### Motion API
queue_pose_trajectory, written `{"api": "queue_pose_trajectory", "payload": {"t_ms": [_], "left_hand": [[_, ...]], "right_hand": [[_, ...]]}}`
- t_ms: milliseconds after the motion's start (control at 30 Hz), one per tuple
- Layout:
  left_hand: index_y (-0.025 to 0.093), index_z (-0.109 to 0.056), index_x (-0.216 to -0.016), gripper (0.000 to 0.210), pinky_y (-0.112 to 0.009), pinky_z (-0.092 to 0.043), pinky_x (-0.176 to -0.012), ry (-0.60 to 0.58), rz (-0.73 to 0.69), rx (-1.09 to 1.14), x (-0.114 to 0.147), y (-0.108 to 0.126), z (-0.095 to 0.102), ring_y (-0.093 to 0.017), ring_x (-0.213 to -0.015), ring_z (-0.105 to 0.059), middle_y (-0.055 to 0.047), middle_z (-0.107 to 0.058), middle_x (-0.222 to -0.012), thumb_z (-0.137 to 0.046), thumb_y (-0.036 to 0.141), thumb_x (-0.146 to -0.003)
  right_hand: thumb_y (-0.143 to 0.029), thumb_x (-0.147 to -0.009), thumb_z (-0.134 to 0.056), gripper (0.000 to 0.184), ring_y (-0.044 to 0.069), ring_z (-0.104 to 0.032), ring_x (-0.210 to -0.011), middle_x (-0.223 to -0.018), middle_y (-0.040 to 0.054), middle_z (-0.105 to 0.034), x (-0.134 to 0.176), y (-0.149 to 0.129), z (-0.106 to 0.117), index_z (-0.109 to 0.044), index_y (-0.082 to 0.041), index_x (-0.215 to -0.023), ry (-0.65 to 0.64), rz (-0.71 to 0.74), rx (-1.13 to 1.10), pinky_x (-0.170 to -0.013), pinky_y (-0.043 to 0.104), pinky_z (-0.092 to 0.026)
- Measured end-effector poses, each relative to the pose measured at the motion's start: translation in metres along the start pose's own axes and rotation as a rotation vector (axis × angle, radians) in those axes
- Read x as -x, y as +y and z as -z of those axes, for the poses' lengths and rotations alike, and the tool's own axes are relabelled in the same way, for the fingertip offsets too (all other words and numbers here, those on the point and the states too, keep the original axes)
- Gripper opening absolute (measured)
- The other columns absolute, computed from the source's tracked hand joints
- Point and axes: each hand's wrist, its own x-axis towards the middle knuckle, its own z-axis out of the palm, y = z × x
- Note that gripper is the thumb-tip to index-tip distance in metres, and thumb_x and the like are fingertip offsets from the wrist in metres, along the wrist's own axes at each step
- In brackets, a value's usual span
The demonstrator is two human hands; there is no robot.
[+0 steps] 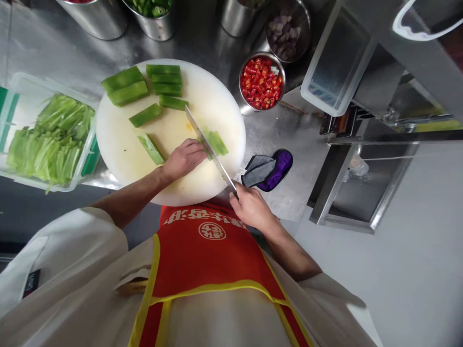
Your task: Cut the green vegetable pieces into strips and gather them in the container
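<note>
My right hand (250,205) is wrapped round the handle of a kitchen knife (211,148). Its long blade slants across the right half of a round white cutting board (115,140). Left of the blade, my left hand (186,158) has its fingers curled down on a green vegetable piece, mostly hidden under them. Thin green slices (217,142) lie just right of the blade. One loose vegetable piece (151,148) rests near my left wrist. Farther back on the board are several thick green vegetable blocks (126,86), some lined up side by side.
A clear plastic container (80,164) of green strips stands left of the board. Behind are metal pots, one with chopped green peppers (152,8); to the right, a metal cup of chopped red chillies (262,82). A purple and grey cloth item (269,169) lies beside the board.
</note>
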Motion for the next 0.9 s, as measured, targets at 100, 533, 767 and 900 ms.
{"api": "queue_pose_trajectory", "payload": {"t_ms": [100, 533, 767, 900], "left_hand": [[0.022, -0.072, -0.109, 0.016, -0.034, -0.057, -0.093, 0.023, -0.035, -0.017, -0.002, 0.001, 0.002, -0.018, -0.105, -0.065, -0.004, -0.074, -0.106, -0.059, 0.030, -0.102], [0.025, -0.073, -0.114, 0.023, -0.039, -0.054, -0.097, -0.009, 0.043, 0.083, 0.001, 0.001, -0.002, -0.021, -0.111, -0.063, -0.006, -0.074, -0.108, -0.054, 0.035, -0.104], [0.024, -0.073, -0.113, 0.025, -0.039, -0.056, -0.094, -0.019, 0.032, 0.070, 0.002, 0.002, -0.001, -0.021, -0.109, -0.063, -0.008, -0.073, -0.113, -0.050, 0.029, -0.105], [0.021, -0.074, -0.109, 0.027, -0.039, -0.057, -0.094, -0.032, 0.048, 0.069, 0.002, 0.002, 0.000, -0.021, -0.109, -0.064, -0.009, -0.073, -0.112, -0.048, 0.026, -0.105]], "right_hand": [[-0.022, -0.101, -0.040, 0.034, 0.026, -0.073, -0.085, -0.095, 0.0098, -0.078, -0.003, -0.001, -0.003, -0.059, -0.013, -0.129, 0.004, -0.005, 0.003, -0.076, 0.031, -0.047], [-0.021, -0.101, -0.039, 0.036, 0.026, -0.074, -0.086, -0.095, 0.0110, -0.078, -0.003, 0.000, -0.009, -0.056, -0.012, -0.132, -0.091, -0.075, 0.057, -0.077, 0.031, -0.048], [-0.020, -0.100, -0.041, 0.036, 0.028, -0.074, -0.093, -0.099, 0.0128, -0.079, -0.036, 0.002, -0.009, -0.058, -0.011, -0.131, -0.042, -0.031, 0.057, -0.080, 0.032, -0.047], [-0.022, -0.101, -0.041, 0.031, 0.028, -0.073, -0.091, -0.098, 0.0130, -0.079, -0.025, 0.003, -0.003, -0.061, -0.012, -0.122, -0.014, -0.016, 0.029, -0.079, 0.032, -0.046]]}}
